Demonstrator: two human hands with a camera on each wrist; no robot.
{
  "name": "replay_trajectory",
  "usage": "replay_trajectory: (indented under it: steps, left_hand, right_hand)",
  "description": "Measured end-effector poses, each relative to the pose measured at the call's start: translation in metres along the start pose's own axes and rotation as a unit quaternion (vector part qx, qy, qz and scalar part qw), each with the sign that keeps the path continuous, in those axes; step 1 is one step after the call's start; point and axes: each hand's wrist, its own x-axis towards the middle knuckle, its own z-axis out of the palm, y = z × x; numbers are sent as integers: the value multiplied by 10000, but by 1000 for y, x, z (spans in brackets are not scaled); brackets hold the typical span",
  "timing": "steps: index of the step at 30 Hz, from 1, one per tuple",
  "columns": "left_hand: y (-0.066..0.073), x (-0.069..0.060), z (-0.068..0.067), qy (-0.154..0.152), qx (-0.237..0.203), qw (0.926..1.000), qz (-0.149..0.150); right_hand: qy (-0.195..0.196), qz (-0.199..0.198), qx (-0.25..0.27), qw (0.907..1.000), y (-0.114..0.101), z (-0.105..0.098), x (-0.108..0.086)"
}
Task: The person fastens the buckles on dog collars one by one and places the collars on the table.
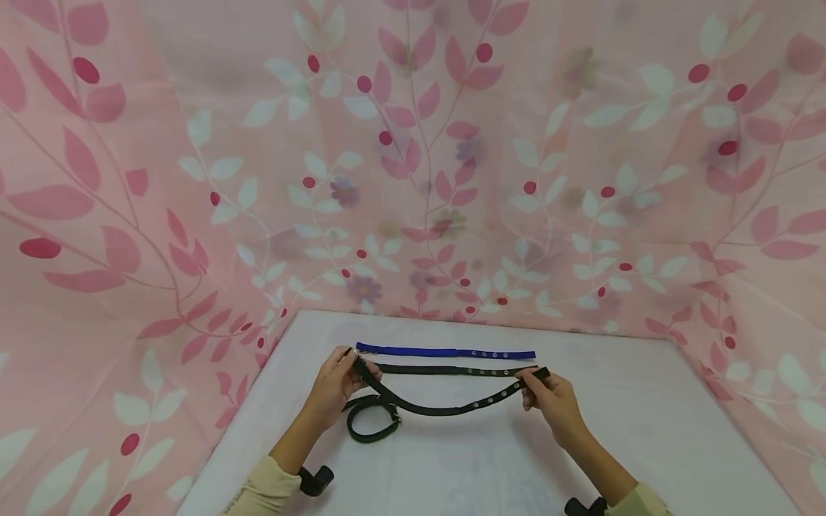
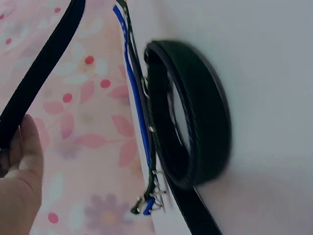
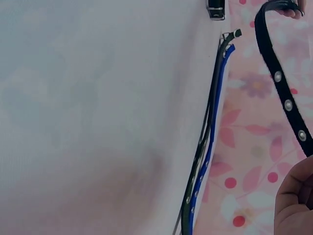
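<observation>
A dark collar (image 1: 439, 411) with metal eyelets hangs in a sagging curve between my hands, above the table. My left hand (image 1: 334, 383) pinches its left end, and my right hand (image 1: 551, 401) pinches the eyelet end between thumb and fingers. Beneath the left hand lies another dark collar (image 2: 210, 117), closed into a ring with a strap running out from under it. Behind the held one, a straight dark collar (image 1: 426, 370) lies parallel to a blue collar (image 1: 419, 351). Both have eyelets toward the right; metal buckle parts (image 3: 226, 36) show at their other ends.
The white tabletop (image 1: 477, 473) ends at the back against a pink leaf-patterned cloth (image 1: 419, 179), which also rises on both sides. A black device (image 1: 316, 480) sits at the left wrist, another (image 1: 584, 506) at the right.
</observation>
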Motion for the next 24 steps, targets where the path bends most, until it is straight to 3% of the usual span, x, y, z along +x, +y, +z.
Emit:
replay_trajectory:
  steps: [4,12,18,24]
  left_hand:
    - [0,0,14,179,-2,9990,-401]
    - [-2,-2,29,411,567,9913,-1119]
    - [-5,-5,29,56,1095,9886,-1028]
    - [-8,-7,26,-511,1451,9835,-947]
  right_hand:
    - [-96,-190,37,9998,2,3,-4]
    - [-313,-759,185,9964,3,6,-8]
    - [-320,-852,270,9955,6,5,-8]
    - [-300,-820,46,9962,12,3,-11]
